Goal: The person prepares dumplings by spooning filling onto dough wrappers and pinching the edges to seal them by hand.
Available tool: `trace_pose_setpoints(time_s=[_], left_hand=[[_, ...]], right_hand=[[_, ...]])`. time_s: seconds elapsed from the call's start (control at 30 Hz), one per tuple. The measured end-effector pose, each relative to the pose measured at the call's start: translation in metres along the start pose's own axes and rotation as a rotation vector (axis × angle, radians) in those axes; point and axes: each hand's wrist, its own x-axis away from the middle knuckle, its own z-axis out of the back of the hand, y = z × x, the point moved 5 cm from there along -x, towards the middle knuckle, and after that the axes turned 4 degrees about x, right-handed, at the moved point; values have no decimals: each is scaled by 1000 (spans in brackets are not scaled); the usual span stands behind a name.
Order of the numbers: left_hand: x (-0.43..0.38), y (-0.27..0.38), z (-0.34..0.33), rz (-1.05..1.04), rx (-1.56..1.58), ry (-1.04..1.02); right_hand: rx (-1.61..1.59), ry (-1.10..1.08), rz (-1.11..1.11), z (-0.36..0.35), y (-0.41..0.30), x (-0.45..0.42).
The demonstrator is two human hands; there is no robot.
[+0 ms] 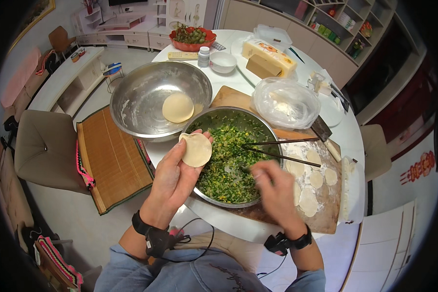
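Note:
On the palm and fingers of my left hand (175, 179) lies a round dough wrapper (196, 150), its upper edge slightly wavy. A metal bowl (219, 205) of chopped green and yellow filling (226, 164) stands in front of me. My right hand (272, 182) is over the bowl's right side, blurred, with its fingers bent; a blurred utensil seems to reach from it into the filling. A pair of dark chopsticks (295, 158) rests across the bowl's right rim. Several flat wrappers (308, 202) lie on the floured wooden board (323, 219) at the right.
A larger steel basin (138, 98) with a dough ball (178, 107) stands at the upper left. Beyond the board's middle are a clear plastic bag (286, 104) and a cleaver (321, 129). A white bowl (223, 62), a bottle (203, 57) and a red fruit basket (193, 46) stand farther back.

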Motion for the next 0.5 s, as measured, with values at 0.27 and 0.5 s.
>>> trace_pose_setpoints(time_s=[0.27, 0.5], left_hand=[[-2, -3, -1, 8, -26, -56], [0, -3, -2, -16, -47, -65]], right_hand=[[19, 131, -66, 8, 45, -9], [-114, -8, -148, 0, 36, -9]])
